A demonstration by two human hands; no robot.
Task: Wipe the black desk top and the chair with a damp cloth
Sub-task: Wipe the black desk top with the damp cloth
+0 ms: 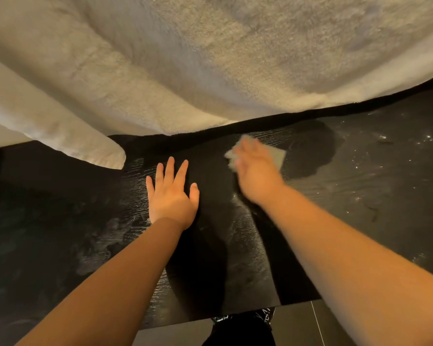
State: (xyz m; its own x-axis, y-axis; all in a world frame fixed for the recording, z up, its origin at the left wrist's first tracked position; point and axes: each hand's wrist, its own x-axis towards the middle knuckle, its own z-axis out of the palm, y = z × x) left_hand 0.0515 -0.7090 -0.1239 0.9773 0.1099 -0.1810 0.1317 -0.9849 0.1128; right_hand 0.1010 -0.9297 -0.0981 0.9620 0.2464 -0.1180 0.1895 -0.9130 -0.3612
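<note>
The black desk top (360,186) fills the lower half of the view, with wet streaks in its middle and white specks at the right. My left hand (171,193) lies flat on it, fingers spread and straight. To its right, my right hand (256,171) is blurred and presses a pale folded cloth (278,156) against the desk; the cloth's corners stick out from under the fingers. A darker wet patch lies just right of the cloth. No chair is visible.
A thick cream fluffy blanket (210,58) hangs over the desk's far edge, with a fold (85,148) drooping onto the surface at the left. The desk's near edge (235,318) runs along the bottom, with tiled floor and dark clothing below it.
</note>
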